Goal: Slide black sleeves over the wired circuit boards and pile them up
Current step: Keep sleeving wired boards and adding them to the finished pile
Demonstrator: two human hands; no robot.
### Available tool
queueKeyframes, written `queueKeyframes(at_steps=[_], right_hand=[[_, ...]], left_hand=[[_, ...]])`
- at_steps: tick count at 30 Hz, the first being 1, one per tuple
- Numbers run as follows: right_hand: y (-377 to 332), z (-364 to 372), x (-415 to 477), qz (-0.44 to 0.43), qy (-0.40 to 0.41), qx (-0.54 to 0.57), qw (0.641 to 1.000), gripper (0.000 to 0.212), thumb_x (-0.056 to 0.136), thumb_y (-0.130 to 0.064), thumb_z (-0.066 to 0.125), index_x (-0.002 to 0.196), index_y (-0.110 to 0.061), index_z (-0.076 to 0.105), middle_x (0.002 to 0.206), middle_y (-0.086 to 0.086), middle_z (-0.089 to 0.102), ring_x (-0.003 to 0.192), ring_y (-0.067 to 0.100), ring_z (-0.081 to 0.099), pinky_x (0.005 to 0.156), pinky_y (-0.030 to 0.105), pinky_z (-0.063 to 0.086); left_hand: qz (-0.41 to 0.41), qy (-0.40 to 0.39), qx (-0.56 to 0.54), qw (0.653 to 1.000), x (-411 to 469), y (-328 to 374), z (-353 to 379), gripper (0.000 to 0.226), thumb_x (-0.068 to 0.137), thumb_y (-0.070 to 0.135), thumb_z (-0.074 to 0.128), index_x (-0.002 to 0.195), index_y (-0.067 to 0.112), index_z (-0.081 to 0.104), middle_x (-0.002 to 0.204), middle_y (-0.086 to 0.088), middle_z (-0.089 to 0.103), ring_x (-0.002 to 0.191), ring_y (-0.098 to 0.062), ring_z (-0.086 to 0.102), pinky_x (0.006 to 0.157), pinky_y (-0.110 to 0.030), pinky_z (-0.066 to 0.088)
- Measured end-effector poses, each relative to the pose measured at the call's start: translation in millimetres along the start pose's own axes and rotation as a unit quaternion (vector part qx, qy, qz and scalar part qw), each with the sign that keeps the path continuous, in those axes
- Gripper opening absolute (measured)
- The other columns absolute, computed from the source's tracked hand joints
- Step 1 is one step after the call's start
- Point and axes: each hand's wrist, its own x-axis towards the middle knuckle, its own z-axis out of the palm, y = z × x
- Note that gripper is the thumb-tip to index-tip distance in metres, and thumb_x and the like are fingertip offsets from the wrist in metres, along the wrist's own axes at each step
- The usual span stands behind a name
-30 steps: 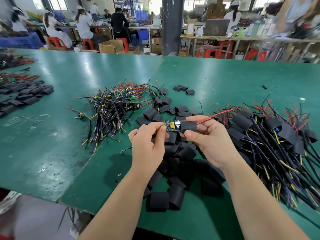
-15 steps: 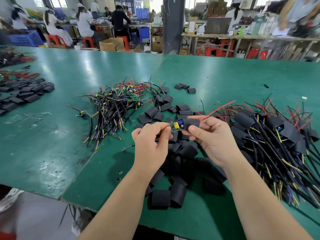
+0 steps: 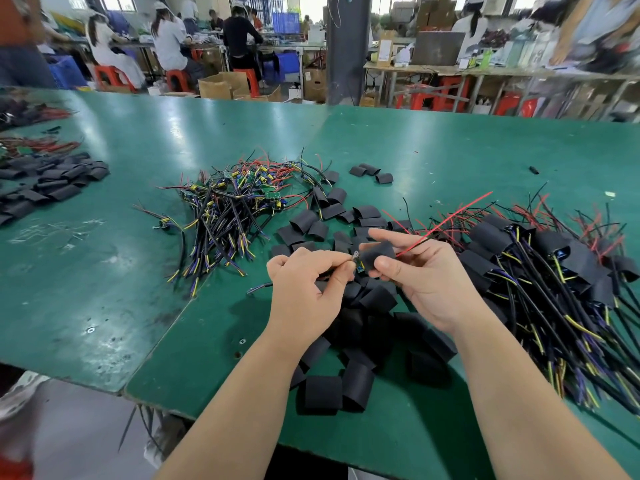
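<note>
Nearest the front edge of the table (image 3: 104,271) lies a heap of empty sleeves (image 3: 346,386), flattened and overlapping. I judge them to be thin, soft and almost weightless, apt to collapse shut if squeezed. Just above that heap the left hand (image 3: 304,292) pinches the bare end of a circuit board (image 3: 360,266) between thumb and fingertips, while the right hand (image 3: 426,282) grasps a black sleeve (image 3: 377,258) between thumb and forefinger, its other fingers loosely spread. The sleeve already covers most of the board; only a small blue-and-yellow end shows at its left mouth. The board is probably stiff but light, with delicate parts and solder joints, so it is best held by its edges rather than tugged by the leads. The sleeve is best held lightly by its sides, so the mouth stays open. The long axis runs roughly along the front edge, bare end pointing left — the red wire (image 3: 446,220) and a black one leave the sleeve's right mouth and slant toward the far right corner. Toward the right edge sits the finished pile (image 3: 554,271), its sleeved boards trailing dark leads toward the front. Farther in, near the table's middle, lies the tangle of unsleeved boards (image 3: 235,209) — and beyond it three stray sleeves (image 3: 372,171).
</note>
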Motion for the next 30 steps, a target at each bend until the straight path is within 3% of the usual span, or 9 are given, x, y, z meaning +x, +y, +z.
queueKeyframes(at_steps=[4,10,19,23,30], right_hand=[[3.9,5.4,0.3,0.019,0.029,0.011,0.999,0.029,0.071,-0.009,0.069,0.100,-0.015,0.072,0.084,0.003,0.074,0.065,0.014,0.067,0.063,0.019,0.053],[5.7,11.5,0.5,0.060,0.072,0.074,0.993,0.029,0.073,-0.015,0.067,0.101,-0.006,0.067,0.076,0.005,0.071,0.062,0.013,0.066,0.059,0.018,0.050],[5.4,18.2,-0.1,0.100,0.098,0.137,0.981,0.018,0.075,-0.025,0.065,0.085,-0.014,0.075,0.076,0.003,0.073,0.062,0.009,0.068,0.056,0.016,0.051],[4.7,23.4,1.0,0.113,0.114,0.154,0.975,0.017,0.075,-0.029,0.065,0.067,-0.020,0.077,0.075,0.001,0.073,0.059,0.007,0.067,0.055,0.016,0.051],[3.2,28.1,0.5,0.130,0.131,0.181,0.966,0.022,0.073,-0.033,0.066,0.055,-0.024,0.073,0.066,-0.002,0.070,0.059,0.006,0.068,0.055,0.015,0.052]], left_hand=[[-0.018,0.027,-0.026,0.999,0.0,1.5,0.0,0.021,0.085,0.029,0.063,0.099,0.044,0.058,0.073,0.025,0.065,0.078,0.003,0.062,0.089,-0.021,0.021],[0.027,0.046,0.027,0.998,-0.9,-1.8,2.4,0.009,0.091,0.029,0.061,0.096,0.035,0.066,0.072,0.008,0.069,0.067,-0.010,0.062,0.084,-0.025,0.024],[0.048,0.062,0.033,0.996,-0.4,0.4,1.4,0.011,0.092,0.023,0.062,0.096,0.032,0.068,0.075,0.015,0.069,0.063,-0.010,0.059,0.082,-0.026,0.025],[0.046,0.065,0.022,0.997,-0.5,2.3,1.9,0.012,0.093,0.025,0.058,0.096,0.031,0.067,0.076,0.018,0.069,0.064,-0.010,0.060,0.083,-0.027,0.026],[0.026,0.071,-0.015,0.997,-0.3,5.4,2.3,0.016,0.094,0.022,0.056,0.095,0.037,0.062,0.076,0.019,0.068,0.071,0.000,0.062,0.082,-0.028,0.027]])
